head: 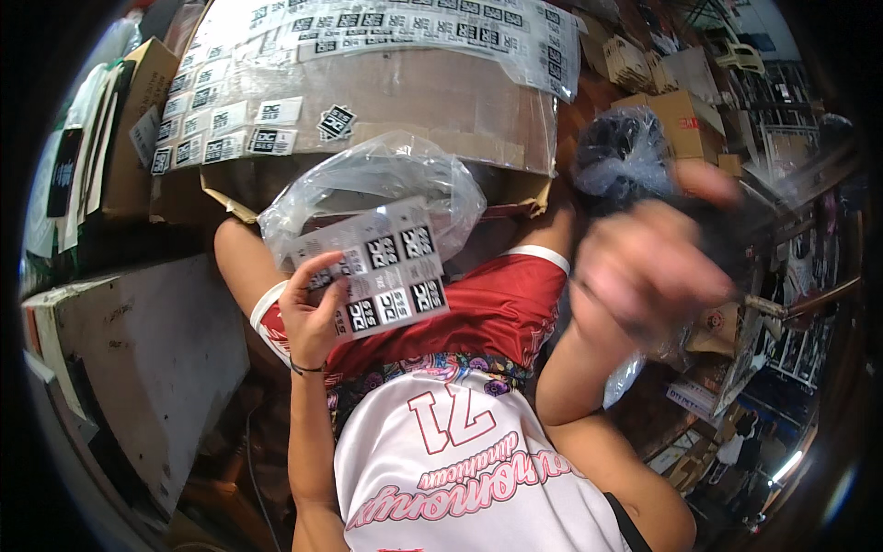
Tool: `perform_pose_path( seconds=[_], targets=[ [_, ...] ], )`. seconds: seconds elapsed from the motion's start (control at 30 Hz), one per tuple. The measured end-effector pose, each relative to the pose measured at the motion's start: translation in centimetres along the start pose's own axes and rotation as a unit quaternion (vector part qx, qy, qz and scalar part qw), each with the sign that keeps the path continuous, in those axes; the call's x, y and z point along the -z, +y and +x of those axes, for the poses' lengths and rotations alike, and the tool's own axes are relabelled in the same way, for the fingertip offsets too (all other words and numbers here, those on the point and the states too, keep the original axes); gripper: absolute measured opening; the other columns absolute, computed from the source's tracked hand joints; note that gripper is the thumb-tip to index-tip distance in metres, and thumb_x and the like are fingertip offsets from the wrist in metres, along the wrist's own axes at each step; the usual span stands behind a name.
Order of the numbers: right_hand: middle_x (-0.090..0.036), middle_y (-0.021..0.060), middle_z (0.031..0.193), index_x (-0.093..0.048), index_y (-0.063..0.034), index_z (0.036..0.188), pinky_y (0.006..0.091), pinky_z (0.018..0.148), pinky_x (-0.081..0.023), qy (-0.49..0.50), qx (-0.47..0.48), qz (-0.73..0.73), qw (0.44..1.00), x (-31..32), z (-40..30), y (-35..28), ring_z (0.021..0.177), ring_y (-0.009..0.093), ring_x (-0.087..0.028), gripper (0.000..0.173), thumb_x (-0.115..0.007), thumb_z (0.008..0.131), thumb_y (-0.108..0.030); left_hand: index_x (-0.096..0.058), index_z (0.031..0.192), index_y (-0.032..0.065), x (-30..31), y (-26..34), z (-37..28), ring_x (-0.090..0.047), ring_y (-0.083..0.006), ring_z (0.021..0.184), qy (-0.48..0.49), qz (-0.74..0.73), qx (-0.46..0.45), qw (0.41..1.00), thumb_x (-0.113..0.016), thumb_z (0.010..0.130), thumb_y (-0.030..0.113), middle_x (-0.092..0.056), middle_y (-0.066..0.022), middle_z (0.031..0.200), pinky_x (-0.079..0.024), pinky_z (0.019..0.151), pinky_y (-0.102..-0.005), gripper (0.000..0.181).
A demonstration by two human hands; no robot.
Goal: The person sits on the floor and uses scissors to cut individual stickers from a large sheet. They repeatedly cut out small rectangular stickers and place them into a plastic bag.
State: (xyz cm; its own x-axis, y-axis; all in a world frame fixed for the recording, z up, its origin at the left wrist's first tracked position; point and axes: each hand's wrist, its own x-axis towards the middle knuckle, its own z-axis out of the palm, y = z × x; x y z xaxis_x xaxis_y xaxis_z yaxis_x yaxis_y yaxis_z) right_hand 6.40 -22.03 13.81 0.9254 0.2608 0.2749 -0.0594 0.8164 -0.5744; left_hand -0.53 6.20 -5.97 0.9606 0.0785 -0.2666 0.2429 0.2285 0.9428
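My left hand grips printed sticker sheets by their left edge, with the thumb on top. The sheets carry black and white squares and are tilted above my lap. My right hand is raised on the right, badly blurred; whether it holds anything cannot be made out. Behind the sheets, a clear plastic bag hangs open at the near edge of a large tape-covered cardboard box. On the box top lie a small fanned stack of cut stickers and rows of single stickers on the left.
A long printed sheet covers the box's far side. Cartons and a pale cabinet stand on the left. To the right are a plastic-wrapped dark bundle, a cardboard carton and cluttered racks.
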Motion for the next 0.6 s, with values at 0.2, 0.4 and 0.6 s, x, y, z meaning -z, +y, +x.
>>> perform_pose_path(
  seconds=[0.2, 0.4, 0.6],
  targets=[
    [-0.077, 0.0134, 0.097, -0.062, 0.0054, 0.121, 0.0240, 0.071, -0.056, 0.176, -0.214, -0.444, 0.852, 13.1, -1.9, 8.2, 0.089, 0.013, -0.073, 0.038, -0.079, 0.087, 0.001, -0.067, 0.123, -0.0032, -0.4, 2.6, 1.7, -0.065, -0.0089, 0.097, -0.157, 0.066, -0.006, 0.985, -0.063, 0.089, -0.012, -0.069, -0.0053, 0.117, -0.054, 0.084, -0.0238, 0.035],
    [-0.075, 0.0070, 0.096, -0.069, 0.0063, 0.117, 0.0234, 0.074, -0.055, 0.049, -0.334, -0.425, 0.840, 12.9, -4.0, 6.3, 0.088, 0.010, -0.070, 0.041, -0.084, 0.081, -0.003, -0.062, 0.131, -0.0041, -0.6, 4.1, 3.7, -0.066, -0.0149, 0.108, -0.310, 0.149, -0.013, 0.939, -0.064, 0.089, -0.011, -0.067, -0.0101, 0.125, -0.057, 0.092, -0.0305, 0.043],
    [-0.073, 0.0029, 0.088, -0.068, 0.0021, 0.116, 0.0235, 0.068, -0.054, 0.221, -0.213, -0.347, 0.886, 13.0, -5.2, 7.4, 0.077, 0.008, -0.067, 0.036, -0.082, 0.083, -0.001, -0.021, 0.161, 0.0022, -0.9, 3.0, 3.6, -0.057, -0.0319, 0.132, -0.193, -0.335, 0.020, 0.922, -0.062, 0.100, 0.015, -0.054, -0.0234, 0.144, -0.048, 0.109, -0.0446, 0.074]
  ],
)
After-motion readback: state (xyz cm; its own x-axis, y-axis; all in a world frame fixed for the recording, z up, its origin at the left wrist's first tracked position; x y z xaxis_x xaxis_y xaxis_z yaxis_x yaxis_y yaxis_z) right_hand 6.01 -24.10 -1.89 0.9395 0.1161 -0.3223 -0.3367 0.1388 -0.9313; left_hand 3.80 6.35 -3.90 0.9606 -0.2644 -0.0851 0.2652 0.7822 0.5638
